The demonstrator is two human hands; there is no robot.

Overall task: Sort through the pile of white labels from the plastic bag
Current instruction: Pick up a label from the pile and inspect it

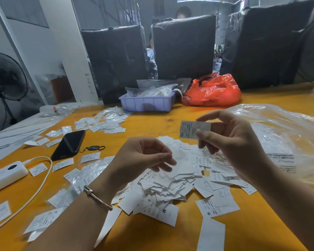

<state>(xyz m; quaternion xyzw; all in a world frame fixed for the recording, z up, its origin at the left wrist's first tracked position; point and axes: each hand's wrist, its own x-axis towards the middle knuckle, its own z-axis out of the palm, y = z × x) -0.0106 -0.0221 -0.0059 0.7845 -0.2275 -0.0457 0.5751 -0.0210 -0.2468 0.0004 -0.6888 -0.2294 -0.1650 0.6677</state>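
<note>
A heap of white labels [178, 180] lies in the middle of the yellow table [149, 124], some printed with S, M or XS. My right hand [232, 142] is raised above the heap and pinches one white label [192, 129] marked XS between thumb and fingers. My left hand [143, 158] hovers just over the heap with its fingers loosely curled and holds nothing. The clear plastic bag [283, 134] lies crumpled to the right, partly under the labels.
Single labels [63, 164] lie laid out to the left. Nearby are a black phone [69, 144] with a key ring, and a white power bank [5, 175] with its cable. At the back stand a lilac tray [147, 103], a red bag [212, 91] and black wrapped bundles [185, 46].
</note>
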